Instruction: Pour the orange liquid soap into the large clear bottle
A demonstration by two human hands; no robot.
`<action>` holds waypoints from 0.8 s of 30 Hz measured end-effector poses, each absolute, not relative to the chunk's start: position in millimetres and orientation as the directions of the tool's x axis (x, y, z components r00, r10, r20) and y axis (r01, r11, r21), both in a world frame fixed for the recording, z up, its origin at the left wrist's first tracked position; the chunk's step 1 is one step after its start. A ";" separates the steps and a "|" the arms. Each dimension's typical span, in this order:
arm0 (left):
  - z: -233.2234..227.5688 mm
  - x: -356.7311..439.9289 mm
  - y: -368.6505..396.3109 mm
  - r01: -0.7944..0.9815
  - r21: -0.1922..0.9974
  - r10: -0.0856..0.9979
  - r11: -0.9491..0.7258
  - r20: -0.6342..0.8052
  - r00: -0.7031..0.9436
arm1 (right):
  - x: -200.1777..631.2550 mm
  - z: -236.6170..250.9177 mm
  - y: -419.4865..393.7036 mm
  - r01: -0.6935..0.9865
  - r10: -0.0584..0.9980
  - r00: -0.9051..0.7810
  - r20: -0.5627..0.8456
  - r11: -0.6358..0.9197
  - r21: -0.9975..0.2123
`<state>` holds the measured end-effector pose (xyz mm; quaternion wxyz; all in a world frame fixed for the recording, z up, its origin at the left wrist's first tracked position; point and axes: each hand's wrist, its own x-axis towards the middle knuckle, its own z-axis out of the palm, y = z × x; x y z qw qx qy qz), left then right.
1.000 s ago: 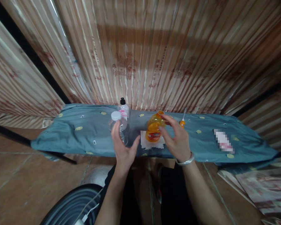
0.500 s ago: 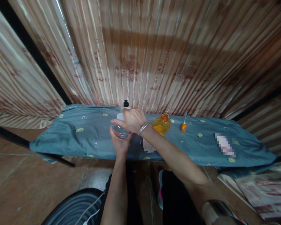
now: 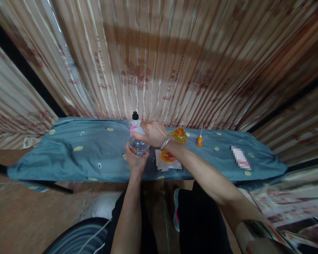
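My left hand [image 3: 137,161] is wrapped round the lower part of a clear plastic bottle [image 3: 138,144], which has an orange and white label. Over the top of that bottle, my right hand [image 3: 153,133] is closed, its thumb pointing left; its fingers hide the top. A black-capped bottle [image 3: 135,116] with pink print on white shows just behind. Right of my hands stands a yellow bottle [image 3: 178,137] with an uncapped orange neck, partly covered by my right forearm. Its base appears to sit on a white cloth [image 3: 163,165].
An orange pump head [image 3: 199,141] with its tube pointing up stands farther right. A blurred white and pink item [image 3: 240,157] lies near the right end of the blue-green covered table [image 3: 212,165]. Pleated curtains [image 3: 159,70] hang behind; a dark ribbed round object [image 3: 79,236] is at lower left.
The view has shifted, so the table's things appear farther left. My right hand has turned slightly and uncovers more of the black-capped bottle. Both hands stay on the clear bottle.
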<state>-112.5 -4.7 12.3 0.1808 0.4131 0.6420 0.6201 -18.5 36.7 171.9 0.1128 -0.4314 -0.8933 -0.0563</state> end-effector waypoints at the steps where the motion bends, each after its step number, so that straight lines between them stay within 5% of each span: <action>1: 12.1 -113.1 -5.0 0.307 0.945 0.755 -0.110 0.280 -0.592 | -18.3 172.3 37.5 0.771 0.746 -0.619 0.247 0.637 0.009; 24: 14.8 -119.0 -7.9 0.289 0.952 0.791 -0.104 0.255 -0.556 | -23.8 222.7 37.6 0.599 0.614 -0.787 -0.064 0.785 0.160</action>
